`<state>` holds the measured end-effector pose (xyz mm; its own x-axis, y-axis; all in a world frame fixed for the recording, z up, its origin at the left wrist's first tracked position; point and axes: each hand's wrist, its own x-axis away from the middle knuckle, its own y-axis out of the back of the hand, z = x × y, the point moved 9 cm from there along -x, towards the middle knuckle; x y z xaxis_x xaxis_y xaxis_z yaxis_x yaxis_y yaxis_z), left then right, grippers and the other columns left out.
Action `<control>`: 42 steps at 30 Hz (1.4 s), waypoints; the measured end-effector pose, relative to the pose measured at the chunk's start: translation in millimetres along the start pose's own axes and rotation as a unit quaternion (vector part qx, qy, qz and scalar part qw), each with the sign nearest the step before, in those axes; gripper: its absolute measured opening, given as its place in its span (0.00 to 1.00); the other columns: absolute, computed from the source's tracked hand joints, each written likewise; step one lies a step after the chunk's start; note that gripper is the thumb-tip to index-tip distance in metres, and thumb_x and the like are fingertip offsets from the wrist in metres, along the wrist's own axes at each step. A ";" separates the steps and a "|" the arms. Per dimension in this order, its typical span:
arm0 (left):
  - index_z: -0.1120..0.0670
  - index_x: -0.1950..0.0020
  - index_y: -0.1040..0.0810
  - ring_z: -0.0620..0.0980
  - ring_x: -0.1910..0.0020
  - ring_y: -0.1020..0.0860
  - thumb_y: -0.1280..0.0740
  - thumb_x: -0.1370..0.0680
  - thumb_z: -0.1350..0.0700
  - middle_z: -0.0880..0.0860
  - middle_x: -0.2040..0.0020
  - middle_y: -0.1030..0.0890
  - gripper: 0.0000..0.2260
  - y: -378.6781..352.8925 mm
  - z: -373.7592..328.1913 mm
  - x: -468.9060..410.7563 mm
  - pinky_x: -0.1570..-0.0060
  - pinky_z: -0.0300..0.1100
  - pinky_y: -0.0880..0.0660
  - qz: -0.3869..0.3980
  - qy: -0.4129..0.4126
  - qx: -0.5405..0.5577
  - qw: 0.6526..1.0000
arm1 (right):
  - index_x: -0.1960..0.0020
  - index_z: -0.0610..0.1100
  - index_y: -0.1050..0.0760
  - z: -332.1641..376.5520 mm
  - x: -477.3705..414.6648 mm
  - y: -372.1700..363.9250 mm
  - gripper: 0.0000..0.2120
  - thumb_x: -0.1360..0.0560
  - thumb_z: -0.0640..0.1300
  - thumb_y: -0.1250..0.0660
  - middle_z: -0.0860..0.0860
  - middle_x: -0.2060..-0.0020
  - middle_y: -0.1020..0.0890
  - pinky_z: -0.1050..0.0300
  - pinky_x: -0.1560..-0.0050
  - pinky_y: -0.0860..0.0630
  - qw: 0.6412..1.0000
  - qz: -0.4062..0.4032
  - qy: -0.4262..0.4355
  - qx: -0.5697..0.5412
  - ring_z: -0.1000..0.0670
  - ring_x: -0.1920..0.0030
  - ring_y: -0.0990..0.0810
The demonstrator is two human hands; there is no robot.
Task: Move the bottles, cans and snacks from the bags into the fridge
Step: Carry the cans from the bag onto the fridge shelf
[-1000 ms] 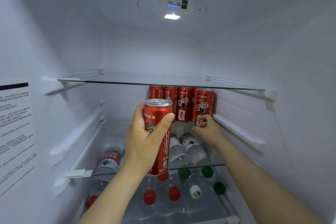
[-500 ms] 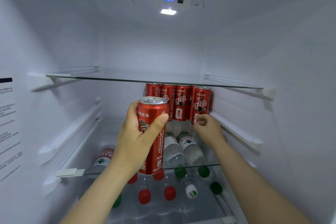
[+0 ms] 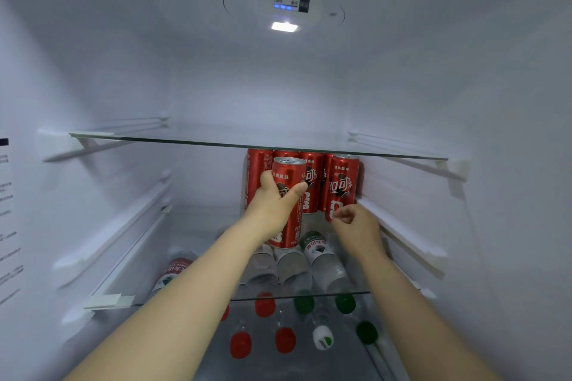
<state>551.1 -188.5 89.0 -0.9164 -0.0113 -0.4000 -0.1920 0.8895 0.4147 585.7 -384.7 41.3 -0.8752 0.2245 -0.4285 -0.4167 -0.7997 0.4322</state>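
Can [image 3: 291, 175] clamped in left hand [image 3: 275, 207] fingers may strike the shelved cans [image 3: 340, 185] and topple them. Right hand [image 3: 356, 226] fingers curl beside one; grip cannot be told.

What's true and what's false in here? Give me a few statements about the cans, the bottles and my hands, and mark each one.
1. The left hand grips a red can upright. True.
2. The standing cans are on the top glass shelf. False: they stand on the lower glass shelf, beneath it.
3. Bottles lie on their sides under the lower glass shelf. True.
4. The right hand holds a bottle. False: it is at the foot of the front right can.
5. The ceiling light is off. False: it is lit.
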 end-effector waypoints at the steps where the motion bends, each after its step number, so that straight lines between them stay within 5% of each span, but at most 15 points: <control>1: 0.53 0.27 0.48 0.49 0.45 0.29 0.39 0.23 0.38 0.51 0.36 0.29 0.32 -3.8 2.1 -7.7 0.48 0.46 0.28 -0.002 0.007 -0.011 1.000 | 0.52 0.49 0.24 -0.9 -0.5 -0.1 0.04 0.26 0.42 0.32 0.53 0.54 0.21 0.55 0.50 0.23 1.000 0.000 -0.002 -0.002 0.52 0.52 0.21; 9: 0.52 0.26 0.50 0.59 0.36 0.28 0.39 0.24 0.36 0.59 0.31 0.31 0.35 -33.8 13.6 -49.9 0.40 0.53 0.28 0.011 0.055 -0.021 0.998 | 0.49 0.47 0.24 -2.7 -2.6 0.6 0.05 0.25 0.42 0.32 0.53 0.55 0.21 0.61 0.59 0.27 1.000 -0.002 -0.012 -0.014 0.53 0.54 0.22; 17: 0.56 0.23 0.51 0.63 0.27 0.42 0.41 0.24 0.34 0.61 0.24 0.44 0.39 -43.7 13.1 -71.6 0.30 0.58 0.39 -0.020 0.098 -0.137 0.985 | 0.51 0.47 0.25 -2.9 -2.4 2.7 0.04 0.25 0.41 0.33 0.52 0.55 0.21 0.61 0.59 0.27 0.999 -0.003 -0.018 -0.032 0.52 0.54 0.22; 28: 0.58 0.32 0.37 0.58 0.39 0.27 0.31 0.26 0.43 0.58 0.34 0.31 0.30 -49.8 11.8 -73.9 0.41 0.55 0.26 -0.044 0.016 -0.117 0.992 | 0.51 0.47 0.25 -2.4 -2.5 2.0 0.04 0.26 0.41 0.33 0.51 0.53 0.20 0.55 0.52 0.23 1.000 -0.002 -0.020 -0.023 0.50 0.52 0.21; 34: 0.55 0.36 0.34 0.53 0.43 0.25 0.24 0.30 0.51 0.54 0.38 0.27 0.28 -50.5 24.0 -61.1 0.43 0.50 0.24 -0.077 -0.008 -0.067 0.995 | 0.49 0.45 0.24 -1.2 -4.0 1.0 0.05 0.26 0.41 0.33 0.50 0.52 0.20 0.60 0.60 0.27 1.000 0.000 -0.014 -0.003 0.50 0.52 0.21; 42: 0.55 0.39 0.30 0.51 0.46 0.24 0.24 0.30 0.51 0.54 0.41 0.27 0.24 -51.9 26.7 -58.9 0.46 0.47 0.24 -0.090 -0.015 -0.073 0.993 | 0.49 0.45 0.24 -1.6 -4.9 0.4 0.06 0.26 0.42 0.32 0.50 0.52 0.20 0.55 0.51 0.22 1.000 -0.001 -0.008 0.013 0.50 0.51 0.21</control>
<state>624.4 -221.7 69.2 -0.8523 -0.1477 -0.5018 -0.4024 0.7981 0.4485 590.1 -387.0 42.3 -0.8784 0.2348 -0.4162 -0.4238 -0.7850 0.4518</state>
